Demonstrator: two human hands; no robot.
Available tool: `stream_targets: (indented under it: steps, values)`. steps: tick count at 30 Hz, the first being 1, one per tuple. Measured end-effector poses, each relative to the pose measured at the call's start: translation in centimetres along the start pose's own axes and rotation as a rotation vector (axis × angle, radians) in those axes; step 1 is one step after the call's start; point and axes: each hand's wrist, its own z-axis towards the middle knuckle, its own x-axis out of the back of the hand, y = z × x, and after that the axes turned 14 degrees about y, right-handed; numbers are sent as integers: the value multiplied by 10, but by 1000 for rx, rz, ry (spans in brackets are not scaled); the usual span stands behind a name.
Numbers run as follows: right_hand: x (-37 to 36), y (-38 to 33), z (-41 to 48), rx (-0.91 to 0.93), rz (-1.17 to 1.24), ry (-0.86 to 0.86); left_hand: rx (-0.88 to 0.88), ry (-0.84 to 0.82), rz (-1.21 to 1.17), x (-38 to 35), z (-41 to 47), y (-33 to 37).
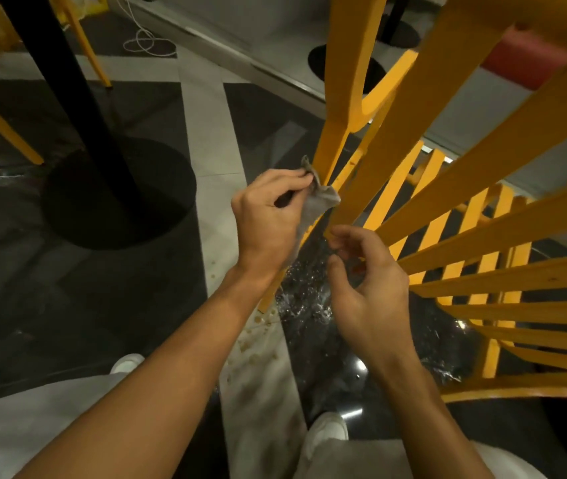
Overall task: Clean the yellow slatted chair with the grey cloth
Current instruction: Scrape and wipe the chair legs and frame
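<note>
The yellow slatted chair (455, 202) fills the right half of the view, its slats fanning out toward me. My left hand (268, 216) grips the grey cloth (316, 205), bunched in its fingers and pressed against a yellow leg of the chair near the lower end of the slats. Part of the cloth hangs down below the hand. My right hand (368, 288) hovers just below and right of the cloth, fingers loosely curled, holding nothing, close to a slat end.
A black table post on a round black base (116, 195) stands to the left. Other yellow chair legs (2, 126) are at far left. The dark and white tiled floor (213, 140) is wet, with a puddle (306, 299) under my hands. My white shoes show below.
</note>
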Motion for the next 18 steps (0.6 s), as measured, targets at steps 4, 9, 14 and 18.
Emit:
stream_targets:
  steps: [4, 9, 14, 18]
  values:
    - [-18, -5, -2, -43, -20, 16, 151, -57, -43, 13, -5, 2]
    - [-45, -13, -4, -40, 49, 89, 351, -222, -107, 33, -8, 7]
    - [-71, -14, -1, -138, 111, 305, 564, -362, -170, 45, 4, 8]
    - [-95, -16, 5, -162, 163, 512, 600, -419, -201, 52, 15, 6]
